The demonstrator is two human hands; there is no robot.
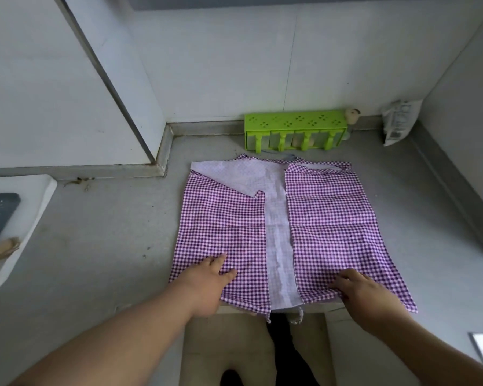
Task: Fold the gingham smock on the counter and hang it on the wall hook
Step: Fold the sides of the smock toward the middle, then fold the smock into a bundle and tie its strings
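The gingham smock (315,218) lay spread flat on the grey counter (109,232), its two side panels turned inward over a pale central strip and its near hem at the counter's front edge. The left hand (209,285) pressed flat, fingers extended, on the smock's left panel near the hem; the right hand (365,295) rested likewise, fingers loosely spread, on the right panel. A green rack (296,129) stood just beyond the smock's far edge.
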